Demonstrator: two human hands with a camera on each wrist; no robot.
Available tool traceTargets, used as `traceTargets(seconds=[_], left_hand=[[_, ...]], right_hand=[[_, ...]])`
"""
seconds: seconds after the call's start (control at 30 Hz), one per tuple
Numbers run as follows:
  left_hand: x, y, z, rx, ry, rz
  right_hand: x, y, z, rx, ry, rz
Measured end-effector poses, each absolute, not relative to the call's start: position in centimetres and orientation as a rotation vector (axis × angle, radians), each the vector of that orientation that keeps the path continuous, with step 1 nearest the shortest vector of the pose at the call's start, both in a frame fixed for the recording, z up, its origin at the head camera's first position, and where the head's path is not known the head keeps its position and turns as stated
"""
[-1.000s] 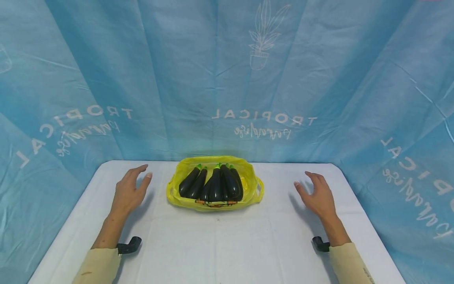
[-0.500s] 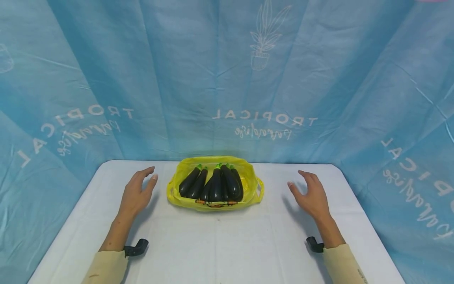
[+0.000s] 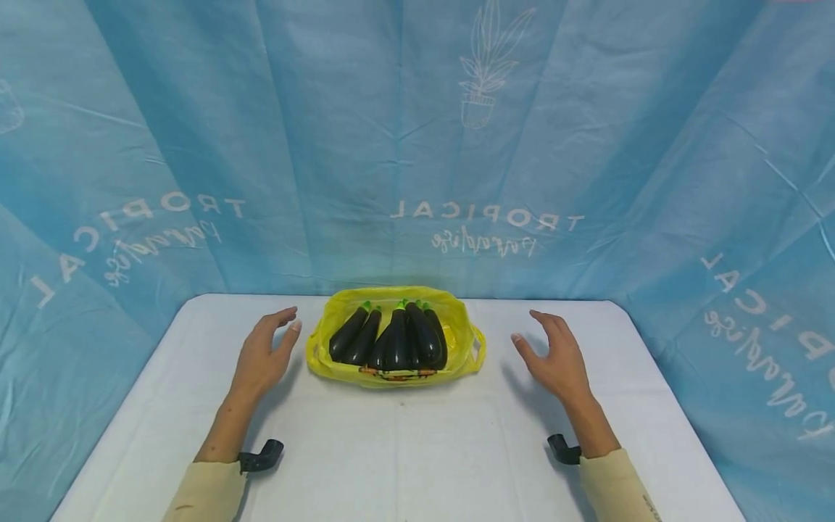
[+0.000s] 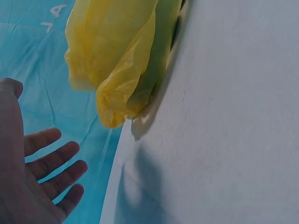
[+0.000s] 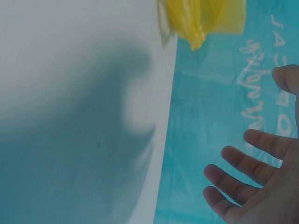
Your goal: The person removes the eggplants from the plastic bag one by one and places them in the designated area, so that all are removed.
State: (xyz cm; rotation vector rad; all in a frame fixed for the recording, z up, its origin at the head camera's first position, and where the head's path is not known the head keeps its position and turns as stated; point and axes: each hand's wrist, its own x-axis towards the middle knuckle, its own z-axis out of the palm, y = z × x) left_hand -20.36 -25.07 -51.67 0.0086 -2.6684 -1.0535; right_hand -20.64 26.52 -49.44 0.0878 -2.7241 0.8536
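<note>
A yellow plastic bag (image 3: 391, 378) lies with its mouth spread wide near the back of the table. Inside it rest several dark eggplants (image 3: 396, 341) with green stems pointing to the back. Left of the bag, my left hand (image 3: 264, 359) hovers with relaxed fingers and holds nothing. My right hand (image 3: 554, 359) hangs in the air on the other side, farther from the bag, its fingers loosely spread. Neither hand touches the bag. In the left wrist view the bag's left end (image 4: 114, 100) shows beyond the fingers; the right wrist view catches its right end (image 5: 194, 23).
A white cloth covers the table (image 3: 398, 457). Behind it and along both sides hangs a blue printed curtain (image 3: 352, 145). Each wrist carries a black camera mount, one on the left (image 3: 262, 457) and one on the right (image 3: 564, 449).
Both hands have moved inward toward the bag, the left one rightward and the right one leftward. The bag and eggplants have stayed in place.
</note>
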Motion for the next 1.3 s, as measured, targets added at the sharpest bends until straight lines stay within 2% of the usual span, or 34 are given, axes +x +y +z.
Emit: traceTargets(seconds=[0.8, 1.3], left_hand=[[-21.2, -22.5, -52.3, -0.222, -2.626, -1.173], [-21.4, -21.6, -53.5, -0.212, -2.52, -1.238]], right_hand=[[-20.3, 23.1, -49.2, 0.271, -2.661, 0.936], [-20.4, 21.4, -49.0, 0.314, -2.672, 0.941]])
